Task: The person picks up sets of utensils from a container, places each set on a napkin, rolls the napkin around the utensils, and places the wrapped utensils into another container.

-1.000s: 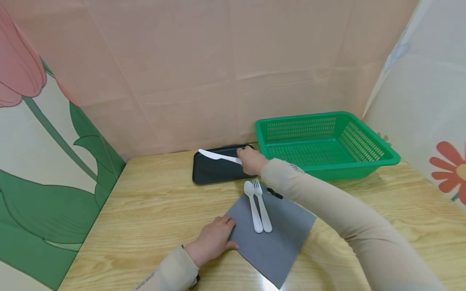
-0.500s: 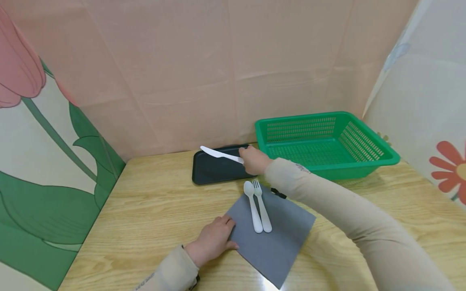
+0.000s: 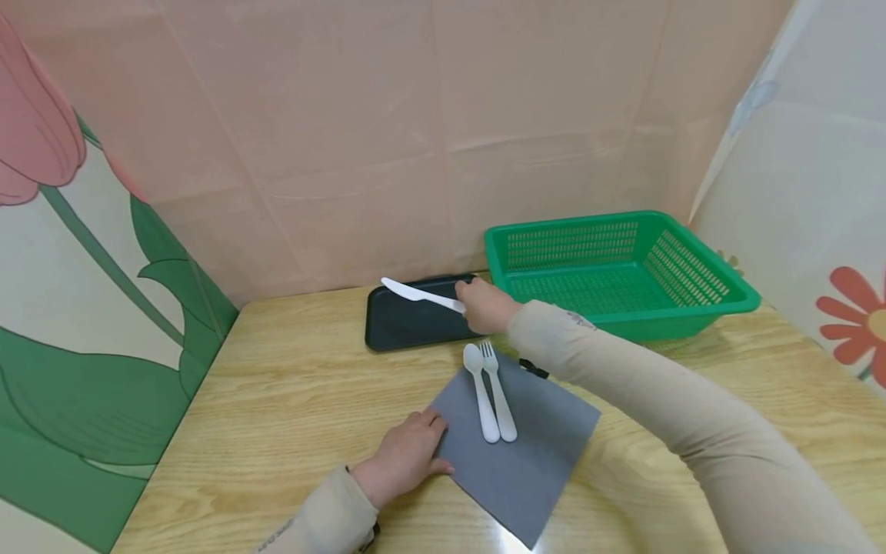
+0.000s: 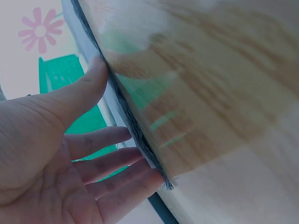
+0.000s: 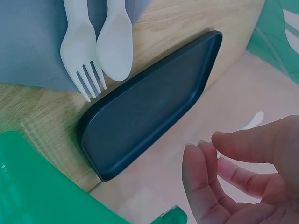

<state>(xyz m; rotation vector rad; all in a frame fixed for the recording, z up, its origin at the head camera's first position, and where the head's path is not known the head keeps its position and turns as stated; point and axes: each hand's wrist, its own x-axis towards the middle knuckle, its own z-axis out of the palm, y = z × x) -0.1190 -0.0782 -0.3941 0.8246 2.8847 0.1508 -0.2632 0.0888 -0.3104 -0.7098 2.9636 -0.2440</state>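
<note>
My right hand pinches a white plastic knife by its handle. The knife is held above a small black tray, its tip toward the left. In the right wrist view most of the knife is hidden behind the fingers. Fingers of my left hand rest on the left edge of a grey cloth napkin; the left wrist view shows them loosely extended, touching that edge. On the napkin a white spoon and a white fork lie side by side, heads toward the tray.
A green plastic basket with slotted walls stands at the back right, beside the tray. Behind the wooden table hangs a pinkish sheet. Flower-printed sheets flank both sides. A black strap shows under the right sleeve.
My right hand has shifted slightly to the right with the knife, whose tip has risen a little. The left hand, napkin, spoon and fork have stayed in place.
</note>
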